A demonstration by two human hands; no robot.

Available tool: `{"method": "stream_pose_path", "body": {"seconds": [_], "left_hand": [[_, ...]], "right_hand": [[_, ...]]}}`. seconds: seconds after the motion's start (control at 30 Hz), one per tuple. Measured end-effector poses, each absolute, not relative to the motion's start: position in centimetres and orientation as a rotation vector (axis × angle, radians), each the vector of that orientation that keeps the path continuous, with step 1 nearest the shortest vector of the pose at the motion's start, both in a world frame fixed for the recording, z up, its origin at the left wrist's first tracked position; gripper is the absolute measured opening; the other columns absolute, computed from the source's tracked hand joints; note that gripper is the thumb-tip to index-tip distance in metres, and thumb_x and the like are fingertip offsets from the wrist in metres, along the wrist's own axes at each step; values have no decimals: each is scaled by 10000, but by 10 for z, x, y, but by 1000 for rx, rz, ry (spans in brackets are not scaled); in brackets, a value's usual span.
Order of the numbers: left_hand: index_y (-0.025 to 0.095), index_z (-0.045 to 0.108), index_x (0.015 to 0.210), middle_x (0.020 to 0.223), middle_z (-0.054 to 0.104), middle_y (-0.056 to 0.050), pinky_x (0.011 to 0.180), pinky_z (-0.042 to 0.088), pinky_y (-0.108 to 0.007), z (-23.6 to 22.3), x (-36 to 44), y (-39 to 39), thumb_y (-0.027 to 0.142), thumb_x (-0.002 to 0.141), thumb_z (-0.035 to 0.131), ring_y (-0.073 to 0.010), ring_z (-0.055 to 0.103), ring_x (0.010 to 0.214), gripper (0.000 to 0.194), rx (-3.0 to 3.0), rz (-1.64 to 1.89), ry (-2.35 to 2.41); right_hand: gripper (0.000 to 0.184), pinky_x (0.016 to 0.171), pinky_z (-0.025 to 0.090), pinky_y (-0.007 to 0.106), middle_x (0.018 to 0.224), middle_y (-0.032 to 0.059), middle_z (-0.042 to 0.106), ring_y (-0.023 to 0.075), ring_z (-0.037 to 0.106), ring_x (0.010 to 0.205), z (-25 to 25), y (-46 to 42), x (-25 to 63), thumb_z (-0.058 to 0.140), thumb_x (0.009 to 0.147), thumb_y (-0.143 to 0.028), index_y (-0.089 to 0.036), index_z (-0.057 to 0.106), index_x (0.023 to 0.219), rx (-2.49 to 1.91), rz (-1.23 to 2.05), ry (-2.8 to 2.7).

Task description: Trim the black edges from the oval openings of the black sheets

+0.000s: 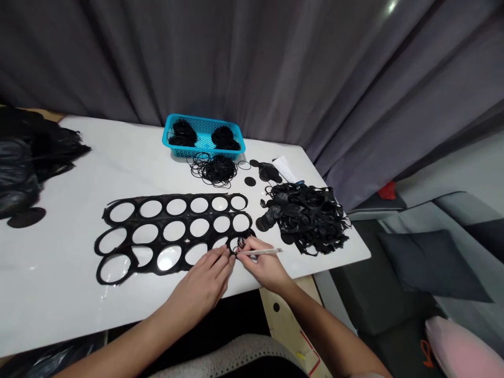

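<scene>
A turquoise plastic mesh basket [203,137] sits at the far edge of the white surface [59,299], holding two clumps of thin black rubber rings [183,133]. A looser tangle of the same rings [213,170] lies just in front of it, touching its near wall. To the right is a large heap of crumpled black rubber offcuts [305,218], with a few flat black discs [250,181] near its far side.

A flat black rubber sheet punched with three rows of round holes [173,236] lies in the middle of the surface. The left hand [200,278] is open, fingers together and extended, its fingertips on the sheet's lower right part. The right hand [263,265] sits just beside it, with the forearm angled in from the lower right. Its thumb and fingers pinch a slim white stick [260,252], which points outward to the right. Its fingertips [243,242] are at a small wisp of black rings [246,236] by the sheet's right end.

Both forearms cross the near edge of the surface. The right corner lies beyond the heap, and a black plastic bag [23,168] sits at the far left.
</scene>
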State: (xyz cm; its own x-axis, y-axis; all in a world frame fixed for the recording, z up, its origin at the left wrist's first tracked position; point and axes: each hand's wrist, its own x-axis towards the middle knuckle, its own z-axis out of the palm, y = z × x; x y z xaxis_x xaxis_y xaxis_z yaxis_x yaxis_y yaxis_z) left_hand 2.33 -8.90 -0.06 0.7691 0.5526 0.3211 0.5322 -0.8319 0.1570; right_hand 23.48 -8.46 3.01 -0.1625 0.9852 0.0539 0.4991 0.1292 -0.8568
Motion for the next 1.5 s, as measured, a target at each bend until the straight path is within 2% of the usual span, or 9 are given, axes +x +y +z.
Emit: {"method": "stream_pose_path", "body": {"seconds": [0.37,0.53,0.6,0.7,0.87,1.1,1.23,1.33,1.5], "left_hand": [[77,552,1335,1285,644,-159,1083,439,-476,-3,24,-87,90,960,451,-324,535,1280,389,2879,595,883],[99,567,1267,1217,644,-144,1037,456,-441,9,25,-81,68,959,423,-301,537,1233,342,2865,559,840],[132,590,1181,1115,649,-116,970,469,-435,16,30,-76,68,966,413,-284,572,1112,286,2837,504,830],[157,593,1062,1003,626,-99,875,463,-436,24,44,-66,69,971,407,-266,574,951,225,2744,420,909],[167,566,900,923,621,-90,824,460,-411,26,75,-48,58,930,474,-257,578,893,145,2624,436,942],[200,568,865,859,651,4,681,491,-239,44,98,-60,209,982,550,-133,621,761,119,2328,536,740],[205,544,866,861,628,-23,733,516,-269,68,66,-53,292,1046,423,-149,612,800,233,2076,863,860],[213,539,982,928,623,-33,765,535,-298,75,25,-27,308,1015,457,-172,614,856,129,1867,1162,1104],[206,617,1219,1266,640,-98,970,518,-381,43,-16,-10,274,1002,473,-236,622,1154,269,2455,698,1106]], "right_hand": [[141,772,489,375,898,74,644,253,559,851,20,-91,234,509,911,-104,-223,572,870,-1334,366,-2172],[143,814,477,406,895,84,637,250,575,865,41,-51,286,471,965,-204,-205,577,868,-1615,59,-1627],[171,753,495,363,814,44,625,208,578,776,48,-38,299,565,934,-297,-212,559,786,-1652,213,-1372],[300,581,500,262,763,17,649,159,606,692,52,-32,296,764,797,-375,-214,527,707,-1470,818,-1040],[324,442,522,174,874,59,733,179,716,796,50,-29,279,897,676,-240,-200,584,753,-1089,1496,-602],[149,581,625,149,977,85,746,158,744,916,63,-3,275,722,808,-54,-165,639,864,-838,1685,-228],[112,700,638,192,1030,105,744,159,733,939,72,-6,257,743,818,-108,-155,643,839,-752,1845,-322],[115,698,622,199,1050,107,739,146,717,891,75,-7,244,765,812,-137,-158,652,818,-750,1892,-459],[129,622,584,140,883,48,698,80,645,705,71,12,238,725,810,-60,-165,650,801,-812,1666,-321]]}}
